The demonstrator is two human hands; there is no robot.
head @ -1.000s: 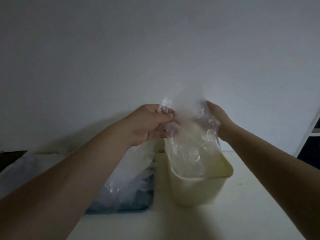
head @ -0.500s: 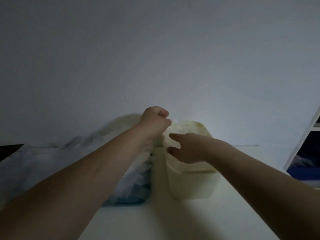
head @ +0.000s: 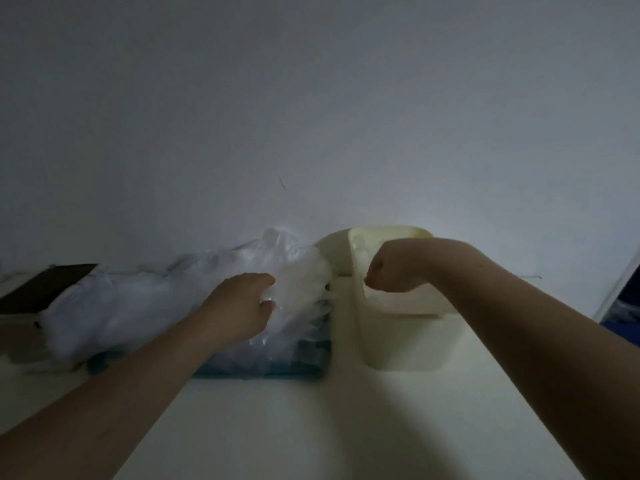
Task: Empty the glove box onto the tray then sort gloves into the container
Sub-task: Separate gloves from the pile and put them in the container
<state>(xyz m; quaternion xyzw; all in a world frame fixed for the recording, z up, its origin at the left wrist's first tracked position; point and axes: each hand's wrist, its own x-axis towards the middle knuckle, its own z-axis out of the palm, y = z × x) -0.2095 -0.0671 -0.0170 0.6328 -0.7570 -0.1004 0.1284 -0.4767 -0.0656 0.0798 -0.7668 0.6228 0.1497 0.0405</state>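
Clear plastic gloves (head: 166, 306): heaped in one crumpled pile on the left of the table; single gloves cannot be counted, since the film blurs together in the dim light.
Tray (head: 277, 370): one, blue; only its near edge and right corner are seen, the rest is covered by the pile and crossed by the left forearm.
Container (head: 398, 341): one, cream plastic, set upright just beside the right end of the tray; its inside is largely hidden by the right hand and wrist.
Left hand (head: 239, 306): laid against the right end of the pile; the fingers are stretched into the film with the thumb close under them, and the tips are lost in the plastic, so whether a glove is pinched cannot be told.
Right hand (head: 391, 268): held over the container's opening with the fingers curled downward into a loose fist; the fingertips are turned away, so whether anything is held cannot be told.
Hands counted: two, both bare.
Dark flat object (head: 41, 289): one, at the far left, partly buried by the pile; too dim to be named.
Right edge: a white frame (head: 620, 282) and something blue (head: 623, 334) are cut off.
Table (head: 277, 427): pale, set against a plain wall (head: 311, 98).
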